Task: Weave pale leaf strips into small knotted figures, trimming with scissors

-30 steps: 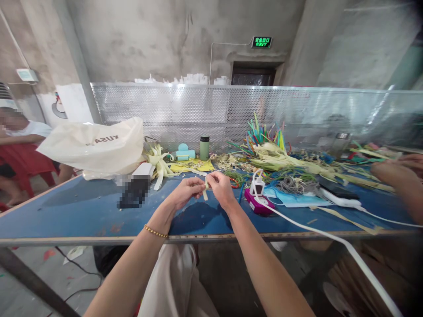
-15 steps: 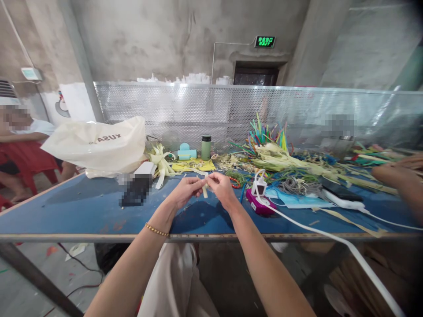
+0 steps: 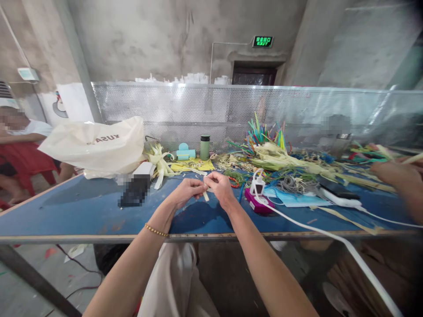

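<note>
Over the front middle of the blue table (image 3: 89, 213), my left hand (image 3: 187, 193) and my right hand (image 3: 220, 188) meet fingertip to fingertip. Both are closed in a pinch on a short, pale strip of corn husk (image 3: 206, 197), whose free end hangs below the fingers. The fingers cover the rest of the strip. Just behind my hands lie a yellow sheet (image 3: 194, 165) with scraps on it and a heap of dried fibres (image 3: 228, 161). To the left spreads a bunch of pale husks (image 3: 161, 160).
Right of my hands stand a magenta box (image 3: 258, 204) and a white plug (image 3: 257, 188), whose thick white cord (image 3: 330, 235) crosses the table edge. Behind are piled husks (image 3: 274, 154) and a green bottle (image 3: 205, 147). A bag (image 3: 92, 147) sits left; a co-worker's hand (image 3: 388, 174) works right.
The strip's free end has swung slightly, and my fingers have shifted a little on it. At the far right the co-worker's hands have moved, with pale strips now showing beside them.
</note>
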Demonstrator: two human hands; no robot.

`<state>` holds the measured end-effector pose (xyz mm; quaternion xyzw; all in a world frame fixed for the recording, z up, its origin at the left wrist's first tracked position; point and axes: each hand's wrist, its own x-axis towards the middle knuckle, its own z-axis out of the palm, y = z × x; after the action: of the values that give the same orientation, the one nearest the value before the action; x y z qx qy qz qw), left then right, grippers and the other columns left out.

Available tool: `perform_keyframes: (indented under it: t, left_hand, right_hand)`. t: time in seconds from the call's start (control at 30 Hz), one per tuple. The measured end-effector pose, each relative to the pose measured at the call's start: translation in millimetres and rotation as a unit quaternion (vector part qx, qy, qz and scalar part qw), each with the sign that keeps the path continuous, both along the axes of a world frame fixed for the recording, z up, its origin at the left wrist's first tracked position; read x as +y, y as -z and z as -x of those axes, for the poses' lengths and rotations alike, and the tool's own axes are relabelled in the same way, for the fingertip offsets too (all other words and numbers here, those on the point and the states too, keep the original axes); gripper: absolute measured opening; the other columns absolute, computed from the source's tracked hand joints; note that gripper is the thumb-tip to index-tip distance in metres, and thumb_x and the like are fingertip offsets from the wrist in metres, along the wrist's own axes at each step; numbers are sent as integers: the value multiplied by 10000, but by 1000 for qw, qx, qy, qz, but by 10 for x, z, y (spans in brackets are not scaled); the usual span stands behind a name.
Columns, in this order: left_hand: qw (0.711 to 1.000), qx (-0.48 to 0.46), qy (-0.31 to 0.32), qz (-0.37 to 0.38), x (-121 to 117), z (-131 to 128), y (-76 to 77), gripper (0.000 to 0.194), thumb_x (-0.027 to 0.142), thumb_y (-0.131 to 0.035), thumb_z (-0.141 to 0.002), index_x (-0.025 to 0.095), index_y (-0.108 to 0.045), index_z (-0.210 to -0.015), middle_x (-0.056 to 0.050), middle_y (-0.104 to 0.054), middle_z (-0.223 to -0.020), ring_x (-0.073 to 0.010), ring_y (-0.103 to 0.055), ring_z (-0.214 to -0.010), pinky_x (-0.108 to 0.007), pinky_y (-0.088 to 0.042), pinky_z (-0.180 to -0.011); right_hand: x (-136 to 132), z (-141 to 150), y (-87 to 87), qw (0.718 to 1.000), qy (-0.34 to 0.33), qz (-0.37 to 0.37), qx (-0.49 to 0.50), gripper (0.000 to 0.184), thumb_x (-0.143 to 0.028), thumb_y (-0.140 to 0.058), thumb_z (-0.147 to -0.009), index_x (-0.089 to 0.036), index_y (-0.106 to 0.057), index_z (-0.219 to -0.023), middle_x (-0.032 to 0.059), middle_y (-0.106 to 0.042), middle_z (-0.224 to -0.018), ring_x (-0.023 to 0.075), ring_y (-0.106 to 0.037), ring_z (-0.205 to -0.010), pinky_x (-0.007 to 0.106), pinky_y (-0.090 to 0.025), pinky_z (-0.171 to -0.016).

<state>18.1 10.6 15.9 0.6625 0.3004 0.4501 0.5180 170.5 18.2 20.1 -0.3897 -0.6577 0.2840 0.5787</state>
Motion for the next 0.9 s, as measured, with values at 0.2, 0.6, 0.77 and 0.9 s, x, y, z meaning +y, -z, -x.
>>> perform_keyframes:
  t: [0.2,0.6,0.77,0.9]
  left_hand:
    - [996,-17,81,37,-29,46,-39,367,467,-753,-722,102,-721,-753,-71,-643,-672,-115,-538,-595,-245,-384,-584]
    - [978,-152,2,140,45,32,-23,194,196,-818,-677,71,-699,-765,-72,-688,-700,-113,-626,-599,-239,-492,-635]
    - [934,-286,-70,201,122,34,-74,49,55,-691,-769,82,-671,-804,-88,-712,-761,-124,-654,-665,-214,-525,-630]
    - [916,-325,-93,217,164,62,-72,118,32,-695,-753,121,-671,-827,-14,-671,-670,-69,-574,-528,-143,-422,-440]
  right_hand:
    - [31,6,4,1000,-4,14,21,228,-391,-637,-706,-178,-603,-634,-12,-563,-554,125,-475,-521,252,-383,-523]
    - [56,-25,5,995,62,-75,-21,302,-419,-543,-849,-166,-694,-784,61,-672,-780,185,-585,-727,296,-444,-689]
    - [5,19,0,958,152,-213,-116,264,-334,-502,-891,-183,-650,-734,67,-606,-758,181,-535,-717,299,-413,-724]
    - [-2,111,49,966,78,-188,-161,225,-296,-535,-865,-195,-648,-698,45,-606,-718,162,-527,-655,275,-408,-669]
